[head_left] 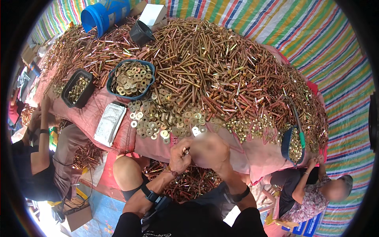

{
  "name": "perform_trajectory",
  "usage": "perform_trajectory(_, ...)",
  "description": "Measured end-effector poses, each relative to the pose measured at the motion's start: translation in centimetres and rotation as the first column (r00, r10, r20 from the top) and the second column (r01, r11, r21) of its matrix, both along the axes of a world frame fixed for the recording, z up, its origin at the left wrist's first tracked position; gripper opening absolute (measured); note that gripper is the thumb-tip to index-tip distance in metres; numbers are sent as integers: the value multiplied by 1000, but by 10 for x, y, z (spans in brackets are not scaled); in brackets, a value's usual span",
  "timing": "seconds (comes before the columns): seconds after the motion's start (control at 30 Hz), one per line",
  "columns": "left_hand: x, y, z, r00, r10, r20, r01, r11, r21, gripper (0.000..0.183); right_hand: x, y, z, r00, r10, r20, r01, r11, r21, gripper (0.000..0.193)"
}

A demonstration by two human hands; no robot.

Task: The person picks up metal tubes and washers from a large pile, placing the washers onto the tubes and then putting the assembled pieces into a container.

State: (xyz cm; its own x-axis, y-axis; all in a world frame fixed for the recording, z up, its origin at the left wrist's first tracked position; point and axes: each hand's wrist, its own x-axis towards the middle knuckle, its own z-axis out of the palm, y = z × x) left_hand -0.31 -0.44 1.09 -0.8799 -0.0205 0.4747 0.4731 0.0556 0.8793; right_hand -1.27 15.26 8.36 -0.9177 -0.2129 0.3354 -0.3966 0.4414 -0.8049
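In the head view, the person's left hand (179,161) is curled shut on a small metal piece (186,151), whose shiny end shows at the fingers, above the near edge of the pink cloth (256,154). The right hand (218,152) is raised just beside it; a blurred patch covers its fingers, so whether they are apart or together, and on what, cannot be told. Just beyond both hands lies a spread of flat washers (167,118), which stands between them and the large heap of copper-coloured rods (237,67). Small brass-coloured pieces (252,128) are scattered to the right of the washers. At the far side of the washers stands a blue tub (109,85) filled with more washers, and to its left a black tub (87,93) of small pieces, with a silvery packet (110,124) nearer the person. At the right end, a dark blue basin (286,147) holds small pieces, and a green-handled tool (302,139) leans at its rim. A blue bucket (94,19), a black pot (141,33) and a white box (153,14) sit at the far edge before a striped sheet (252,15). One co-worker (306,199) sits at the right, another person (37,177) at the left
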Motion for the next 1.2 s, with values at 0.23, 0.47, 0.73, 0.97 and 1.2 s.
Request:
perform_trajectory(0.23, 1, -2, 2, 999, -16, 46, 17, 1000, -18, 16, -1, -4, 0, 992, 17, -128, -10, 998, 56, 33)
perform_trajectory(0.47, 1, 0, 4, 997, -8, 79, 9, 1000, -6, 20, 0, -4, -3, 991, 21, -134, -16, 999, 32, 30)
perform_trajectory(0.73, 8, 0, -13, 844, -213, 493, 86, 960, 267, 12, 1, 15, -24, 897, -209, 389, 373, 829, -416, 21)
perform_trajectory(0.97, 5, 2, 0, 950, -11, 312, -17, 996, 88, 42, -2, 30, -34, 818, -47, 573, 89, 995, -45, 33)
perform_trajectory(1.2, 9, -2, 4, 962, -122, 245, 116, 993, 39, 39, -48, 15, -51, 942, -317, 110, 288, 931, 222, 26)
